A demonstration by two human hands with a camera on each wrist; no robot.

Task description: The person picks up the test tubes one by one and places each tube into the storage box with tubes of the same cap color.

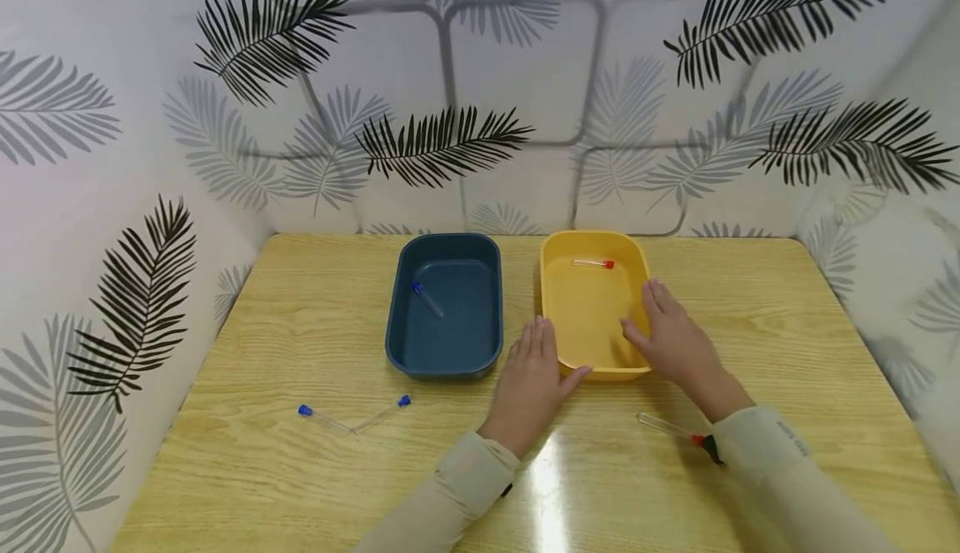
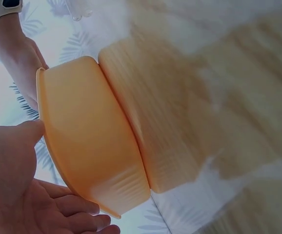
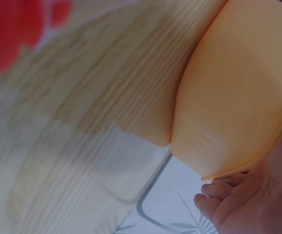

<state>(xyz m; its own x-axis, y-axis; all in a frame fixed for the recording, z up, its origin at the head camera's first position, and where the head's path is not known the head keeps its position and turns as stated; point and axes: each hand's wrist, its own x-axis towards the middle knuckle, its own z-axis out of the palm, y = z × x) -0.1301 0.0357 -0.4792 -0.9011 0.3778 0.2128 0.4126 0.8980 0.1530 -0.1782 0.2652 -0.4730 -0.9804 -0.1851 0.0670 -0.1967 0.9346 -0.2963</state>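
A yellow bin (image 1: pixel 592 320) stands on the table, with a red-capped test tube (image 1: pixel 592 263) lying near its far end. My left hand (image 1: pixel 528 386) rests at the bin's near left corner, fingers extended along the left side and thumb by the front rim. At the right side is my right hand (image 1: pixel 678 345), fingers straight along the rim and thumb over the inside. In both wrist views the fingers lie beside the bin's wall. Another red-capped test tube (image 1: pixel 663 425) lies on the table near my right wrist, its capped end partly beside the sleeve.
Left of the yellow bin stands a dark blue bin (image 1: pixel 393 345) holding a blue-capped test tube (image 1: pixel 429 300). Two more blue-capped tubes, a left one (image 1: pixel 326 421) and a right one (image 1: pixel 380 416), lie on the wooden table (image 1: pixel 247 470). A leaf-patterned wall (image 1: pixel 480 186) borders the back.
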